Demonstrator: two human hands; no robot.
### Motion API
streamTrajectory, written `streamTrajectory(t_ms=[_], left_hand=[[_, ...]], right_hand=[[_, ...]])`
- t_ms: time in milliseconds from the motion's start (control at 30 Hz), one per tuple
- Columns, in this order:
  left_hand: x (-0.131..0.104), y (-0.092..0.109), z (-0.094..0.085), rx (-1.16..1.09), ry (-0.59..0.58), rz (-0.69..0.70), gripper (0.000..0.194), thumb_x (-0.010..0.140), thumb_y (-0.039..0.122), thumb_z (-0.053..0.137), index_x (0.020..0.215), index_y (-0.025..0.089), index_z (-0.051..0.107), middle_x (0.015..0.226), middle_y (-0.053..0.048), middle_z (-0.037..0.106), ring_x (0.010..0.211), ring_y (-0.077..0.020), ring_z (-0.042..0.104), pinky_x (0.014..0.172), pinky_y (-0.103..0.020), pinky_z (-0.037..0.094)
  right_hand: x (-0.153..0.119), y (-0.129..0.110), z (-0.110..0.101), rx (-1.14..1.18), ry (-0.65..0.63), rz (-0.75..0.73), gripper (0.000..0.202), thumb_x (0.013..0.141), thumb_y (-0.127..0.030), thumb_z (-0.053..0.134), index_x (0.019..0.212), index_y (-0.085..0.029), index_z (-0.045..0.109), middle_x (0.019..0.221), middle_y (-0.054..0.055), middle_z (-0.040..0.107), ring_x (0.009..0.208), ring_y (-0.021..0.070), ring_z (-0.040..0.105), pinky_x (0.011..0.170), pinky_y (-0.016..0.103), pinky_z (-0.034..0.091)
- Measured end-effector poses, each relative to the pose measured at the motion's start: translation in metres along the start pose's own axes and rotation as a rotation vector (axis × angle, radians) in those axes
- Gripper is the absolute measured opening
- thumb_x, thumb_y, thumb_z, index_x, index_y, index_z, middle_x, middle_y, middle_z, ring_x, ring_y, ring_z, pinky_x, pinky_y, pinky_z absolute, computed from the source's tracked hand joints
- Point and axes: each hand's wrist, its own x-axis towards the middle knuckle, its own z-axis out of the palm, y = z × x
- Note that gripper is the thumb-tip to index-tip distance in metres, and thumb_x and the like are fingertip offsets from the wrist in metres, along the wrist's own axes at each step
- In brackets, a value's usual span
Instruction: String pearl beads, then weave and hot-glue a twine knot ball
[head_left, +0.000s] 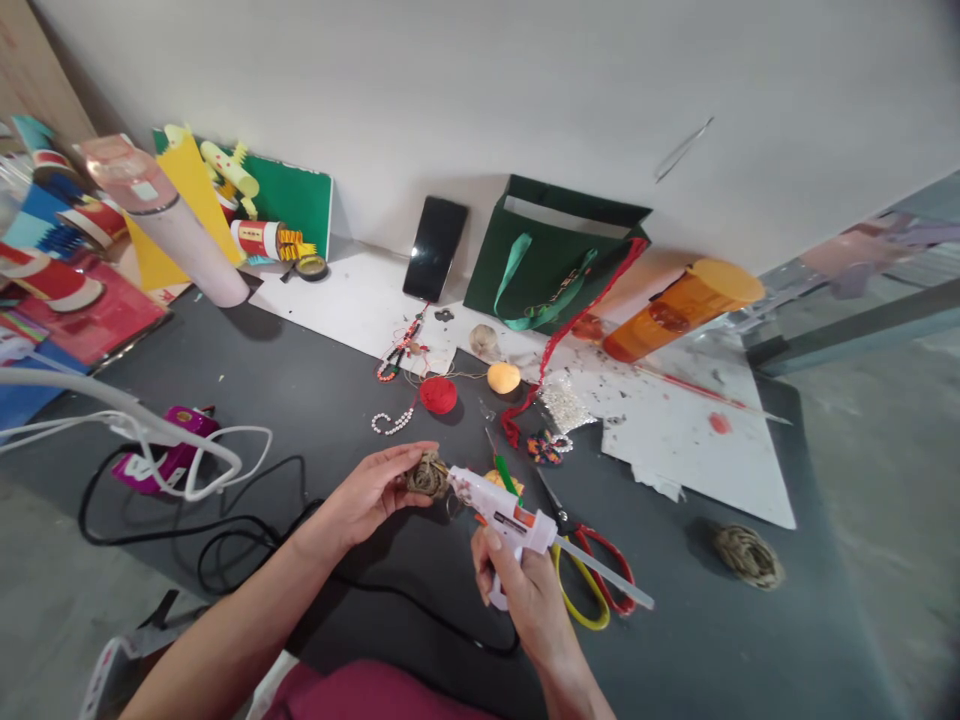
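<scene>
Between the fingers of my left hand [376, 500] is a small brown coiled rosette [427, 474], which looks like twisted cord or paper. My right hand [517, 580] is wrapped round the handle of a white hot glue gun [504, 515]. The gun's nozzle points left and meets or nearly meets the rosette's right edge; I cannot tell whether they touch. A clear glue stick [611, 572] juts from the gun's back. Scissors [589, 570] with red and yellow handles lie just right of the gun, partly behind it. A second brown rosette [748, 556] rests at the table's right.
Red yarn [438, 395], a yellow ball [503, 377] and beads [393, 423] lie beyond my hands. A phone [435, 248], green gift bag [559, 260] and orange bottle [679, 312] stand at the wall. A purple power strip [166, 450] with cables lies left.
</scene>
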Motion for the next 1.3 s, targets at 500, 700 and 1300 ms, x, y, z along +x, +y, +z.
streamTrajectory(t_ms=[500, 700, 1300], left_hand=[[0.000, 0.000, 0.001, 0.009, 0.004, -0.005, 0.027, 0.080, 0.020, 0.068, 0.105, 0.010, 0.070, 0.083, -0.008, 0.071, 0.065, -0.0142, 0.066, 0.055, -0.023, 0.058], [-0.001, 0.000, 0.002, 0.028, -0.006, -0.002, 0.028, 0.077, 0.024, 0.071, 0.103, 0.012, 0.070, 0.083, -0.007, 0.071, 0.065, -0.0134, 0.066, 0.055, -0.022, 0.057], [0.000, 0.000, 0.002, 0.025, 0.024, 0.012, 0.025, 0.077, 0.018, 0.071, 0.101, 0.011, 0.070, 0.080, -0.007, 0.071, 0.061, -0.0127, 0.066, 0.052, -0.021, 0.058]], right_hand=[[0.001, -0.004, -0.001, 0.027, -0.024, 0.055, 0.055, 0.074, -0.071, 0.053, 0.057, -0.019, 0.051, 0.042, -0.003, 0.046, 0.035, 0.0089, 0.042, 0.035, 0.021, 0.038], [0.000, 0.007, 0.001, -0.004, -0.008, -0.005, 0.052, 0.080, -0.065, 0.051, 0.053, -0.020, 0.046, 0.041, -0.003, 0.044, 0.036, 0.0088, 0.041, 0.036, 0.020, 0.038], [-0.002, -0.012, -0.004, -0.040, -0.071, 0.069, 0.058, 0.074, -0.073, 0.051, 0.053, -0.020, 0.046, 0.041, -0.003, 0.044, 0.036, 0.0089, 0.041, 0.036, 0.021, 0.036]])
